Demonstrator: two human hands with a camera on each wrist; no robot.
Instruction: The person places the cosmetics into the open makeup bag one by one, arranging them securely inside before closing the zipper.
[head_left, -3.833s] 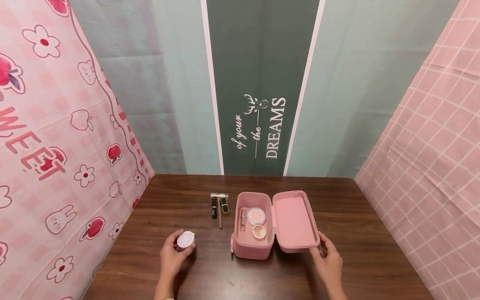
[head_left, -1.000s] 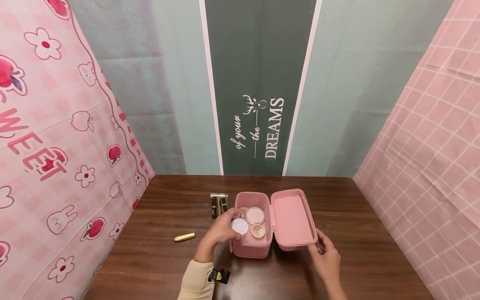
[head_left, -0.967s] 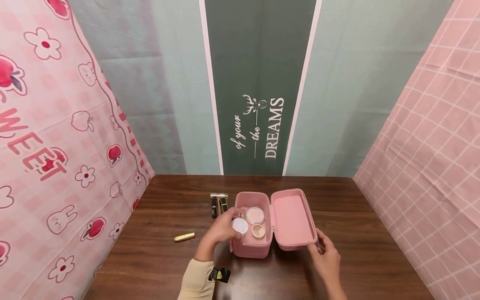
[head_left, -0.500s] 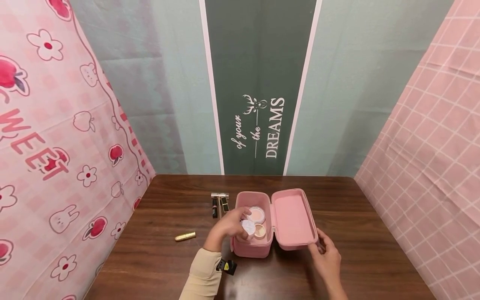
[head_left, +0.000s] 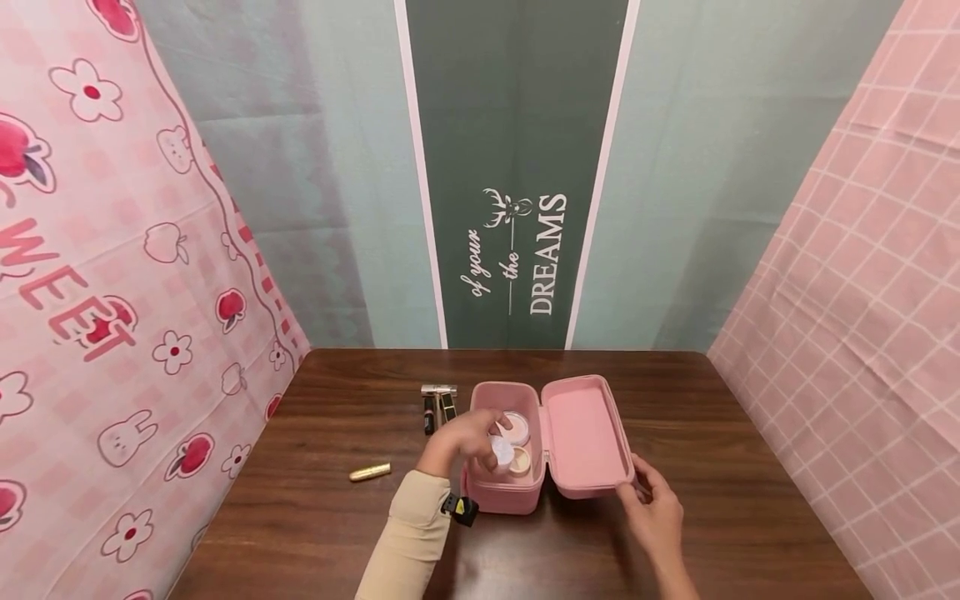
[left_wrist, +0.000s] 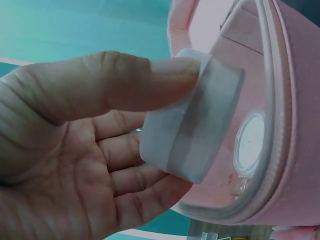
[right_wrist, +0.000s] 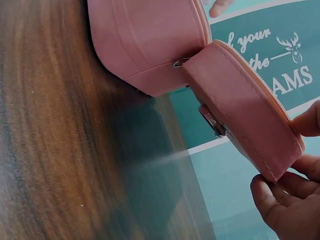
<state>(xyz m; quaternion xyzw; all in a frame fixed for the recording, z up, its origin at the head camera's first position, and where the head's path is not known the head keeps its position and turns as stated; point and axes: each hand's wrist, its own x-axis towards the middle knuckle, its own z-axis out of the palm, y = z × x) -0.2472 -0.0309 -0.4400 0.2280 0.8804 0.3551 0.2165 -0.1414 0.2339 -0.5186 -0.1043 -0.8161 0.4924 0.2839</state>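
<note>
A pink zippered cosmetic case (head_left: 504, 502) stands on the wooden table with its lid (head_left: 589, 437) folded out to the right. My left hand (head_left: 468, 433) is over the case opening, pinching a round white cosmetic jar (left_wrist: 200, 120) between thumb and fingers, tilted on its side in the left wrist view. Below it inside the case lie a clear-rimmed round compact (head_left: 516, 427) and a smaller round palette (head_left: 519, 462). A clear tube (left_wrist: 241, 186) shows beside the compact. With thumb and fingertips, my right hand (head_left: 657, 512) grips the near right corner of the lid.
A gold lipstick tube (head_left: 371, 472) lies left of the case. Behind my left hand are a silver tube (head_left: 438, 389), a black tube (head_left: 429, 420) and a black-and-gold case (head_left: 449, 406). Fabric walls (head_left: 825, 333) border the table (head_left: 720, 483).
My left hand has carried the white jar from the table's left to over the case, then further right, leaving the gold tube behind. The right hand keeps its grip on the lid.
</note>
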